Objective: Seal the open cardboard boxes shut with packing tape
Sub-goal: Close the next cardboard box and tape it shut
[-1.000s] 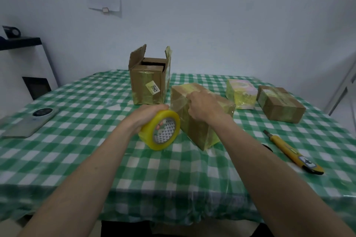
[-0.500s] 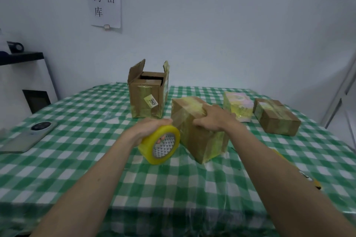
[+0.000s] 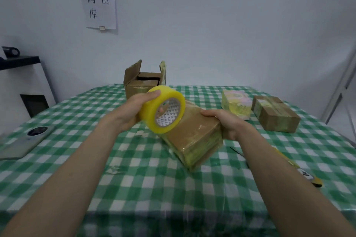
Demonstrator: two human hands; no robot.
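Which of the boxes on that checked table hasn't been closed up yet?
The open box at the back, behind the tape roll: its flaps stand upright. The held box and the two boxes at right are taped shut.

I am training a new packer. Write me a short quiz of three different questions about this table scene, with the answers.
1. True or false: the left hand holds the yellow tape roll.
2. Which hand holds the taped box? A) left B) right C) neither
3. Fill in: behind the roll, the box at the back has its flaps ____.

Key
1. True; its fingers curl round the roll.
2. B; the right hand has its grip on the box's far end.
3. Open; they stand up, unsealed.
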